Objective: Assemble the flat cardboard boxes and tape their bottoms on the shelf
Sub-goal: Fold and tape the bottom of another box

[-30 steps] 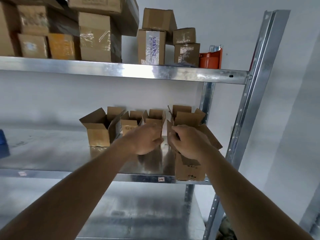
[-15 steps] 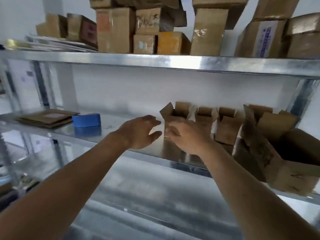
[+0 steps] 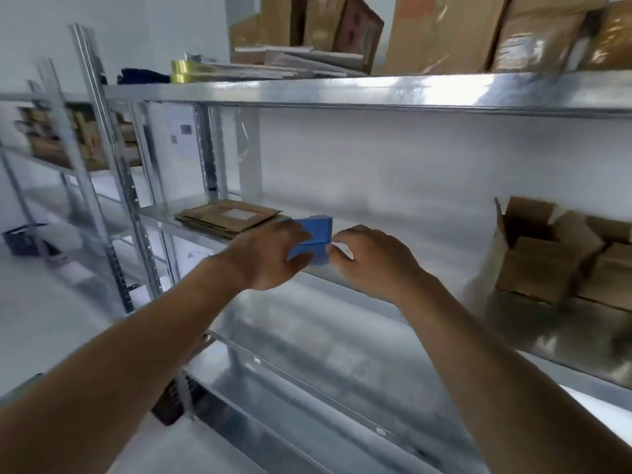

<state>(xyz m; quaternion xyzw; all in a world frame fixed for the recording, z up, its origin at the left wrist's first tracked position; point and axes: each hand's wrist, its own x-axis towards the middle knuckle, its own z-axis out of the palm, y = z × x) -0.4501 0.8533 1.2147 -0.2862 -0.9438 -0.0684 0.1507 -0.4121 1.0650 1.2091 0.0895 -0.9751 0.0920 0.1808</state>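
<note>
1. head view looks along a metal shelf [image 3: 342, 213], both bare arms stretched out toward its front edge.
2. a blue tape roll [image 3: 316, 239] stands on that shelf near the front edge, between the two hands.
3. the left hand [image 3: 270, 256] has its fingers over the roll's left side and the thumb under its lower front - it looks like a grip, though motion blur softens the outline.
4. the right hand [image 3: 372, 260] sits just right of the roll, fingers curled, fingertips at the roll's right edge; i cannot tell whether it pinches anything.
5. a stack of flat cardboard boxes [image 3: 227, 218] lies at the shelf's left end, just behind the left hand.
6. assembled open boxes [image 3: 547, 254] stand toward the right end, flaps up - well apart from the hands.
7. more cartons [image 3: 444, 32] crowd the upper shelf [image 3: 376, 92].
</note>
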